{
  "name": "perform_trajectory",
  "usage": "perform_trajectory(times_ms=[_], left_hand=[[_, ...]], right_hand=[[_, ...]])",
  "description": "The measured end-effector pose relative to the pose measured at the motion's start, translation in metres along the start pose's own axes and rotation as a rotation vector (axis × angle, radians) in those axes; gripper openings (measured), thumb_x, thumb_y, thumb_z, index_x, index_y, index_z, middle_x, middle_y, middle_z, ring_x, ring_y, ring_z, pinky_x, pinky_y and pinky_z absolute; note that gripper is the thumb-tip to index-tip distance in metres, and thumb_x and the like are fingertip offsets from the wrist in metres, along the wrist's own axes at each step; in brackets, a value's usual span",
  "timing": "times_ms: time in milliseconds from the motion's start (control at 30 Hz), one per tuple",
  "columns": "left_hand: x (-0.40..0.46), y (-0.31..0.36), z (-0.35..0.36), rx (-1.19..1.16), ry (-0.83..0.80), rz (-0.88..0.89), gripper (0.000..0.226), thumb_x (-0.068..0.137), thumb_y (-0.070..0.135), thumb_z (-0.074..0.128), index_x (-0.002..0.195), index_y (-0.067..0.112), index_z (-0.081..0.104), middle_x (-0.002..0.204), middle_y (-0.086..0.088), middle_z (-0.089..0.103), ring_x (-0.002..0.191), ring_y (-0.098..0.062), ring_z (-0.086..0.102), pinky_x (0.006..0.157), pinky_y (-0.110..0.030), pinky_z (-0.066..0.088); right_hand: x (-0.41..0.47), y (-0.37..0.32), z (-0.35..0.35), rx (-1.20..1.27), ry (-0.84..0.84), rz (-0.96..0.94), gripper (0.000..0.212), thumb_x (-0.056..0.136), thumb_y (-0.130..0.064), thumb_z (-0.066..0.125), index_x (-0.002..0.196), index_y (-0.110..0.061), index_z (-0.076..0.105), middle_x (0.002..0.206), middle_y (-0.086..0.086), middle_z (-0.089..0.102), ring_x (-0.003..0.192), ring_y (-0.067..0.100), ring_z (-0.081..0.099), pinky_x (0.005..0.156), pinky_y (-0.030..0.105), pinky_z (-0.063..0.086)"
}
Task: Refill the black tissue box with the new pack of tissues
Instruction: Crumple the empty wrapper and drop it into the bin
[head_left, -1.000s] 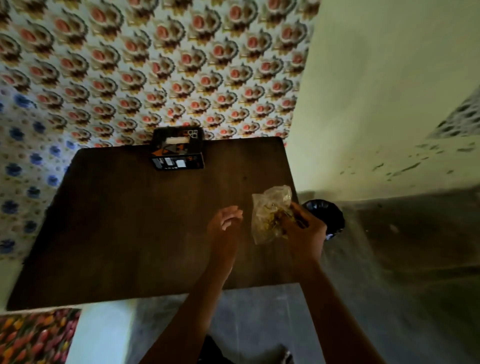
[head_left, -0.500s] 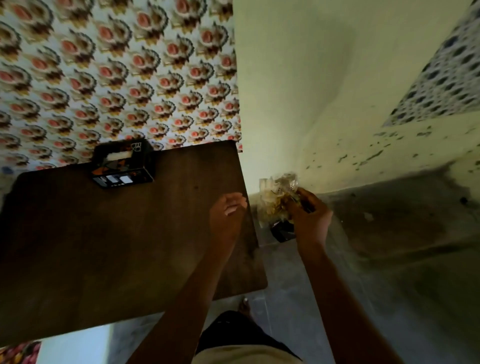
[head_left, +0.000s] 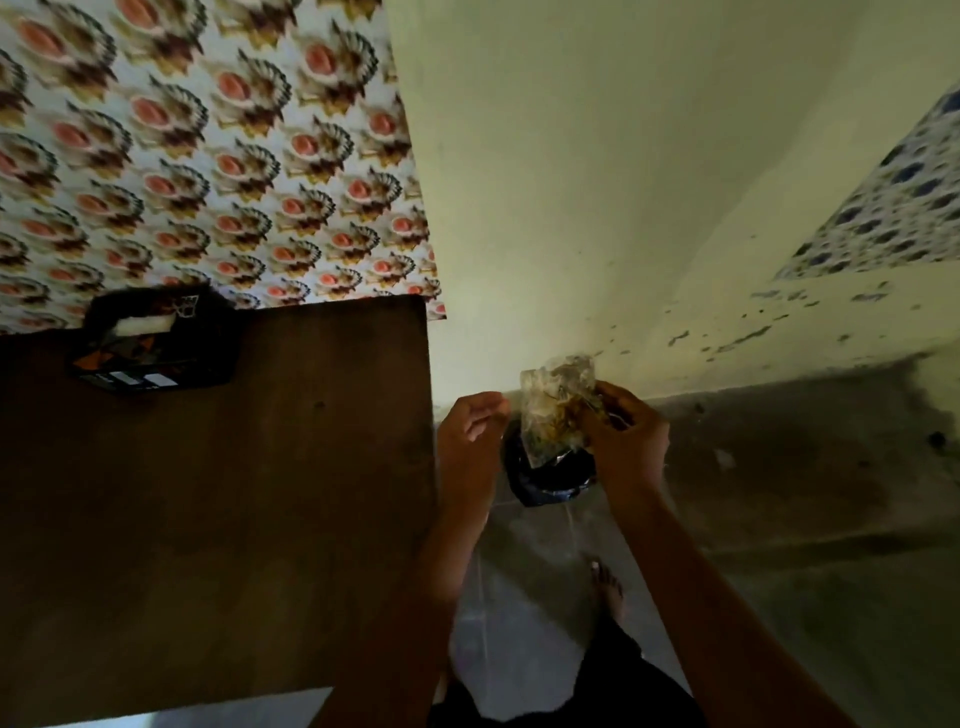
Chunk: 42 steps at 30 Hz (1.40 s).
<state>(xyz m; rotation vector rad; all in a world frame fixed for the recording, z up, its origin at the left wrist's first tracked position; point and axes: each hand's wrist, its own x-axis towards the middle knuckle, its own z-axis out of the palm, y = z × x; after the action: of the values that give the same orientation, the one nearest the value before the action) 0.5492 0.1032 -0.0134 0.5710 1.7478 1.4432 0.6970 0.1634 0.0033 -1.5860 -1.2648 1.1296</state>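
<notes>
The black tissue box (head_left: 156, 343) stands at the far left of the dark wooden table (head_left: 260, 493), with white tissue showing in its top slot. My right hand (head_left: 626, 441) grips a crumpled clear plastic wrapper (head_left: 556, 408) off the table's right side, directly above a dark bin (head_left: 550, 475) on the floor. My left hand (head_left: 470, 441) hovers just left of the wrapper, fingers loosely curled, holding nothing. No full pack of tissues is visible.
A patterned wall covering (head_left: 208, 156) hangs behind the table. A pale stained wall (head_left: 623, 208) meets a dark concrete floor (head_left: 779, 493) on the right. My bare foot (head_left: 605, 584) stands on the floor below the bin.
The view swung right. My right hand carried the wrapper from over the table's right edge to above the bin. My left hand followed off the table.
</notes>
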Motion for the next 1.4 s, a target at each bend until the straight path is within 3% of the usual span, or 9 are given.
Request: perform_trajectory(times_ms=[233,333,467,633,933,1000,1100,1267,1400], left_hand=[[0.052,-0.078,0.087,0.036,0.178,-0.172,0.025,0.084,0.022,0.067,0.108,0.013,0.068,0.113,-0.014,0.074,0.106,-0.024,0.071,0.092,-0.04,0.056],[0.077,-0.136,0.115,0.048,0.21,-0.274,0.026,0.082,0.024,0.064,0.105,0.012,0.068,0.112,-0.015,0.074,0.102,-0.023,0.07,0.086,-0.035,0.053],[0.116,-0.228,0.138,0.166,0.189,-0.384,0.014,0.075,0.032,0.068,0.089,0.031,0.07,0.096,-0.004,0.076,0.097,-0.023,0.072,0.089,-0.041,0.056],[0.161,-0.357,0.156,0.273,0.174,-0.526,0.025,0.091,0.009,0.067,0.116,0.006,0.066,0.114,-0.014,0.072,0.108,-0.025,0.069,0.093,-0.035,0.055],[0.239,-0.539,0.168,0.509,0.223,-0.641,0.034,0.088,0.012,0.066,0.121,0.004,0.063,0.113,-0.012,0.065,0.103,-0.023,0.063,0.081,-0.033,0.048],[0.251,-0.568,0.167,0.501,0.267,-0.632,0.032,0.083,0.013,0.069,0.114,0.004,0.066,0.103,-0.011,0.069,0.097,-0.026,0.069,0.07,-0.029,0.051],[0.259,-0.59,0.17,0.476,0.317,-0.591,0.031,0.082,0.011,0.069,0.111,0.006,0.06,0.092,-0.006,0.065,0.083,-0.021,0.067,0.054,-0.019,0.042],[0.256,-0.586,0.179,0.454,0.323,-0.546,0.05,0.082,0.02,0.073,0.127,0.008,0.057,0.115,-0.007,0.064,0.098,-0.02,0.067,0.06,-0.016,0.045],[0.24,-0.547,0.181,0.424,0.36,-0.541,0.056,0.085,0.014,0.071,0.137,0.011,0.05,0.124,-0.003,0.052,0.109,-0.017,0.054,0.083,-0.028,0.046]], right_hand=[[0.113,0.088,-0.009,-0.096,-0.136,0.167,0.038,0.079,-0.014,0.084,0.115,-0.011,0.074,0.104,0.005,0.078,0.093,0.017,0.075,0.084,0.044,0.063],[0.159,0.146,0.0,-0.164,-0.2,0.194,0.037,0.08,-0.014,0.081,0.116,-0.012,0.073,0.105,0.005,0.077,0.094,0.017,0.074,0.084,0.041,0.063],[0.209,0.241,0.025,-0.225,-0.232,0.253,0.036,0.077,-0.022,0.08,0.112,-0.018,0.072,0.101,0.005,0.076,0.086,0.023,0.074,0.073,0.035,0.062],[0.255,0.383,0.068,-0.275,-0.214,0.342,0.028,0.071,-0.025,0.084,0.088,-0.032,0.064,0.088,0.004,0.074,0.076,0.026,0.074,0.065,0.05,0.063],[0.3,0.549,0.152,-0.474,-0.336,0.255,0.026,0.08,-0.019,0.079,0.102,-0.011,0.07,0.094,0.005,0.071,0.09,0.023,0.065,0.065,0.025,0.045],[0.308,0.575,0.17,-0.515,-0.379,0.234,0.025,0.081,-0.019,0.077,0.104,-0.01,0.071,0.091,0.004,0.067,0.086,0.022,0.063,0.066,0.025,0.044],[0.315,0.6,0.189,-0.561,-0.449,0.216,0.031,0.083,-0.024,0.076,0.11,-0.009,0.071,0.095,0.006,0.068,0.086,0.023,0.066,0.07,0.023,0.047],[0.312,0.605,0.19,-0.6,-0.436,0.175,0.033,0.087,-0.031,0.073,0.113,-0.011,0.07,0.107,0.008,0.07,0.093,0.023,0.067,0.076,0.026,0.052],[0.306,0.589,0.171,-0.69,-0.466,0.089,0.036,0.09,-0.042,0.067,0.112,-0.013,0.072,0.111,0.01,0.071,0.104,0.027,0.067,0.081,0.028,0.05]])
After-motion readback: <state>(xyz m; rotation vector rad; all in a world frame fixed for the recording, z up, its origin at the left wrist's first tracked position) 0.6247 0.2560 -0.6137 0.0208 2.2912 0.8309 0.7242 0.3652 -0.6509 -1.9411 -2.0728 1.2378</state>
